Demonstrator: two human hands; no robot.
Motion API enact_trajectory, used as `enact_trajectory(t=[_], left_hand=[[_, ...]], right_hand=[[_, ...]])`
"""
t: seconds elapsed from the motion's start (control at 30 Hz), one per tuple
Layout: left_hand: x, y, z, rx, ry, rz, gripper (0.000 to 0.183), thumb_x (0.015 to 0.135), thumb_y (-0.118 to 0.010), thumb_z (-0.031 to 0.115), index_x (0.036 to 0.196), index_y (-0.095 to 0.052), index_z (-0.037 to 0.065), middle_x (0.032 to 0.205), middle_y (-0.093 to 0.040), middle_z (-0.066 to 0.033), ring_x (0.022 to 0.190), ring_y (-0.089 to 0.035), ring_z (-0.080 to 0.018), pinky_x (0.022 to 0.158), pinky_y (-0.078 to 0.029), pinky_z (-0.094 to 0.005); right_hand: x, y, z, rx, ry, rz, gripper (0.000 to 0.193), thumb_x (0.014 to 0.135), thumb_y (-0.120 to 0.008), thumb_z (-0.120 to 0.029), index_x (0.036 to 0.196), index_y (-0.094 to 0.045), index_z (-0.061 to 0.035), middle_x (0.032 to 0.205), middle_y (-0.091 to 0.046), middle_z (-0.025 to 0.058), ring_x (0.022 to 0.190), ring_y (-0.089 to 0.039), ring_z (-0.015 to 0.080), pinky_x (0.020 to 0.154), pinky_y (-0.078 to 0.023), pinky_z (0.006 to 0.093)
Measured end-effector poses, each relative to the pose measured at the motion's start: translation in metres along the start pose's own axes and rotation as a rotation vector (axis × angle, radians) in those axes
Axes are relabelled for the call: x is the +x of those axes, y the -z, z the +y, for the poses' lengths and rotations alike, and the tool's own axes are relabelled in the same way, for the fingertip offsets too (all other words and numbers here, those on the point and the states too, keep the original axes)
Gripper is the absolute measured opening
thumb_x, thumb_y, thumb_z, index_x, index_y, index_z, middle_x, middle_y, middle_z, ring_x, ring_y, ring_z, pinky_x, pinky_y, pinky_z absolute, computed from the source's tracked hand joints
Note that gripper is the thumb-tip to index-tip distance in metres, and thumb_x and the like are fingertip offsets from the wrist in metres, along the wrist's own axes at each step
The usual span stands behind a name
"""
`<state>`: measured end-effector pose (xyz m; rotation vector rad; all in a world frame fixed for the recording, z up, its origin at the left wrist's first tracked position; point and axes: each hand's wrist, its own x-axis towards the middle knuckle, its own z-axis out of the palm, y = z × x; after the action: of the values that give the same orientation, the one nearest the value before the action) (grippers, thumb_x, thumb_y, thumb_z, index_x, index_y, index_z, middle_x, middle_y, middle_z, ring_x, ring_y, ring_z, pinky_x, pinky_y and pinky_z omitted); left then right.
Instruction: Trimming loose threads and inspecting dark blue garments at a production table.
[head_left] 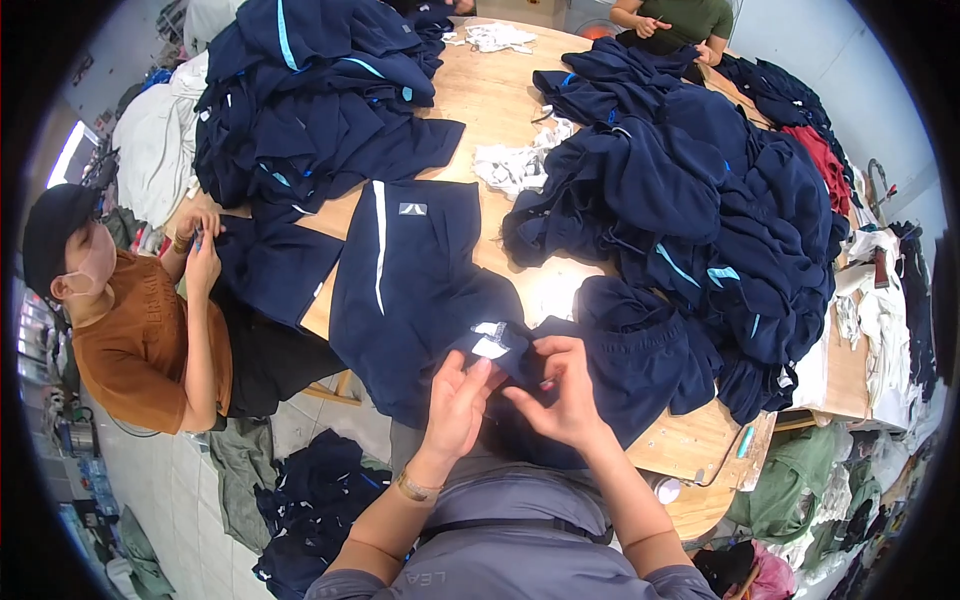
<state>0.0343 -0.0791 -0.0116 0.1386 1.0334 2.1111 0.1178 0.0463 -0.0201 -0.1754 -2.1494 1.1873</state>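
L hand [458, 405] pinching white tag [490, 346], R hand [565, 398] gripping navy cloth [517, 371]; big pile [660, 190] crowding R side, 2nd pile [310, 120] & co-worker [150, 340] on L.

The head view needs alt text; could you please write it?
Left hand holds a white-labelled navy garment, right hand at its edge, by a wooden table heaped with navy clothes. A co-worker in brown is at left.

The garment [415, 285] looks like matt cloth, the tabletop [490, 75] smooth, slightly glossy wood.
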Motion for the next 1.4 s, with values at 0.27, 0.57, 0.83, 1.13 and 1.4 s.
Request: enact_trajectory(t=[0.27, 0.57, 0.83, 1.13, 1.4], left_hand=[[0.004, 0.000, 0.018, 0.995, -0.431, 0.125, 0.011, 0.077, -0.067, 0.007, 0.086, -0.065, 0.001, 0.076, -0.066, -0.0074, 0.063, -0.063, -0.0129, 0.064, -0.049, -0.0249], [0.031, -0.001, 0.016, 1.185, -0.425, -0.139, 0.024, 0.077, -0.067, 0.014, 0.098, -0.062, 0.002, 0.092, -0.064, -0.0118, 0.093, -0.059, -0.0287, 0.088, -0.041, -0.0357], [0.059, 0.016, 0.027, 0.857, -0.136, -0.030, 0.016, 0.088, -0.056, 0.016, 0.085, -0.059, 0.000, 0.063, -0.059, -0.0009, 0.058, -0.057, -0.0070, 0.051, -0.042, -0.0214], [0.146, 0.090, 0.014, 1.354, -0.465, 0.359, 0.015, 0.078, -0.066, 0.016, 0.082, -0.060, 0.003, 0.075, -0.064, -0.0098, 0.073, -0.062, -0.0226, 0.066, -0.048, -0.0337], [0.146, 0.092, 0.013, 1.429, -0.483, 0.352, 0.025, 0.080, -0.066, 0.025, 0.079, -0.061, 0.001, 0.071, -0.064, -0.0130, 0.067, -0.065, -0.0229, 0.063, -0.049, -0.0316]], right_hand=[[0.011, 0.009, 0.012, 0.852, -0.546, 0.166, 0.023, 0.084, -0.053, 0.003, 0.086, -0.033, -0.0083, 0.086, -0.054, 0.0056, 0.074, -0.046, 0.0066, 0.067, -0.038, 0.0188], [0.015, 0.020, 0.018, 1.148, -0.693, 0.129, 0.025, 0.082, -0.056, 0.003, 0.086, -0.035, -0.0111, 0.080, -0.051, 0.0017, 0.072, -0.046, 0.0056, 0.065, -0.036, 0.0179], [0.010, 0.052, 0.016, 0.755, -0.523, -0.107, 0.024, 0.084, -0.059, -0.004, 0.081, -0.035, -0.0097, 0.069, -0.045, 0.0001, 0.066, -0.051, 0.0089, 0.060, -0.040, 0.0217], [0.026, 0.047, 0.037, -0.265, -0.358, -0.250, 0.040, 0.070, -0.074, -0.021, 0.077, -0.042, 0.0012, 0.069, -0.051, 0.0174, 0.062, -0.052, 0.0332, 0.058, -0.042, 0.0370], [0.018, 0.020, 0.058, -0.119, -0.447, -0.327, 0.032, 0.077, -0.067, -0.009, 0.086, -0.038, -0.0012, 0.073, -0.055, 0.0155, 0.067, -0.055, 0.0318, 0.062, -0.044, 0.0363]])
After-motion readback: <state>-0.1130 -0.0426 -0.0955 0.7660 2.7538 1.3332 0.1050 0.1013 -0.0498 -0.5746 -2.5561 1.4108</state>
